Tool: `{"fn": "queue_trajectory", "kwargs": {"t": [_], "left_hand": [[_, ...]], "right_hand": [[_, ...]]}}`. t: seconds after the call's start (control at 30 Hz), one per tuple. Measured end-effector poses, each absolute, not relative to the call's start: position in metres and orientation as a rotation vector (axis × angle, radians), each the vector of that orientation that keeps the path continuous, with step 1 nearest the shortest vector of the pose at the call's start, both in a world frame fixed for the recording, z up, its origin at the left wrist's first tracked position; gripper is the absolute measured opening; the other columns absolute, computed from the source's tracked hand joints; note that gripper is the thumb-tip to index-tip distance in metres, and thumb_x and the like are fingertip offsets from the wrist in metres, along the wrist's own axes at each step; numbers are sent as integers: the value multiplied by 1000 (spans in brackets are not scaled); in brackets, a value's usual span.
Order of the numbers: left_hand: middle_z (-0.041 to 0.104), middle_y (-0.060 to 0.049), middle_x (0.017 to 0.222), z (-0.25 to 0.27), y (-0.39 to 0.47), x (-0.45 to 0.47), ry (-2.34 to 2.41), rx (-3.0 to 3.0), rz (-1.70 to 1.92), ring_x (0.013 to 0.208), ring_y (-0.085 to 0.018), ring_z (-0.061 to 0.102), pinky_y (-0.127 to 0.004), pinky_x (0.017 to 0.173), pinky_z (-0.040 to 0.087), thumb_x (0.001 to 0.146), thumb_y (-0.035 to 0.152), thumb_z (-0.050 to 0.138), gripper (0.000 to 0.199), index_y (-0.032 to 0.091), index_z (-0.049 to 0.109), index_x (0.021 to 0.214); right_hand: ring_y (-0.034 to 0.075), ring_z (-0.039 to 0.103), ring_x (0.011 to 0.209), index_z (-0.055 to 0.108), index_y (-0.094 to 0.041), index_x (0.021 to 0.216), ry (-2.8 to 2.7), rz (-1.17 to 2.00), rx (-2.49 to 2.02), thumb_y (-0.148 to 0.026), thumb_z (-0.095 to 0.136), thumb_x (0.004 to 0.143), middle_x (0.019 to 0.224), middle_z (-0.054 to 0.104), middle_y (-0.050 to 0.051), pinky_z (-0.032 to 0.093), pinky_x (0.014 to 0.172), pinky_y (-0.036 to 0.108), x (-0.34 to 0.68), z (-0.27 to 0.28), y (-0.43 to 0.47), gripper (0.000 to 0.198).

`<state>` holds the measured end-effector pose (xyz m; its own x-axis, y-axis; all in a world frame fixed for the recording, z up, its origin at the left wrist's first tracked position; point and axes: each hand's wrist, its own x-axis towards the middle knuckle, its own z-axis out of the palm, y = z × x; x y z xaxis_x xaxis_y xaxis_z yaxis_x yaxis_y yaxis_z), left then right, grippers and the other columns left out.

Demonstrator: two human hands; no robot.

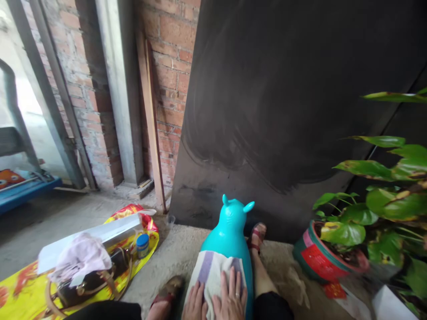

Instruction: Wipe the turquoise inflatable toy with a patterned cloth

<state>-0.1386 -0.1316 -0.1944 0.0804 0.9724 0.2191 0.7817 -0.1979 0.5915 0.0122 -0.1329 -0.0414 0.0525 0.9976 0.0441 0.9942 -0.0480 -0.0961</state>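
Under both palms lies a striped white-and-purple cloth [213, 273], draped over the back of a turquoise inflatable animal toy [230, 226] — the left hand [195, 302] and right hand [231, 297] press flat on it, fingers spread, gripping nothing. Ahead of the fingertips stands a large dark board [283, 102]. Off to their right sits a red potted plant [328, 253] — to their left, a yellow printed mat [30, 284] with a brown handbag [90, 282].

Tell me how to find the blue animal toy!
Look at the big black board leaning on the brick wall. Right below it stands the teal animal toy, with two little ears. A striped towel lies on its back, under both hands.
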Motion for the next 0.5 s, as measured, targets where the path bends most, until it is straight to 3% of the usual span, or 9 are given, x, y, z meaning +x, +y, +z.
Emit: {"fn": "queue_trajectory", "kwargs": {"t": [0.13,0.3,0.5], "left_hand": [[45,-10,149,-169,-141,-128,1795,1946,858,139,-26,39,-44,112,47,98,30,26,49,18,47,140],[52,-10,145,-142,-134,-124,1845,1836,915,135,-26,47,-46,110,48,96,33,29,49,18,54,136],[56,-14,141,-150,-122,-130,1921,1809,1013,132,-28,52,-48,108,51,97,33,27,51,12,58,131]], "right_hand": [[36,15,147,27,-33,150,-2201,187,-2176,-70,40,91,161,17,7,28,113,59,19,-26,-114,72],[36,7,148,24,-30,152,-2269,284,-2192,-65,40,93,162,9,10,22,114,61,13,-2,-78,70],[35,-3,148,23,-27,152,-2231,460,-2128,-58,45,94,161,0,10,11,118,62,9,14,-65,69]]}}
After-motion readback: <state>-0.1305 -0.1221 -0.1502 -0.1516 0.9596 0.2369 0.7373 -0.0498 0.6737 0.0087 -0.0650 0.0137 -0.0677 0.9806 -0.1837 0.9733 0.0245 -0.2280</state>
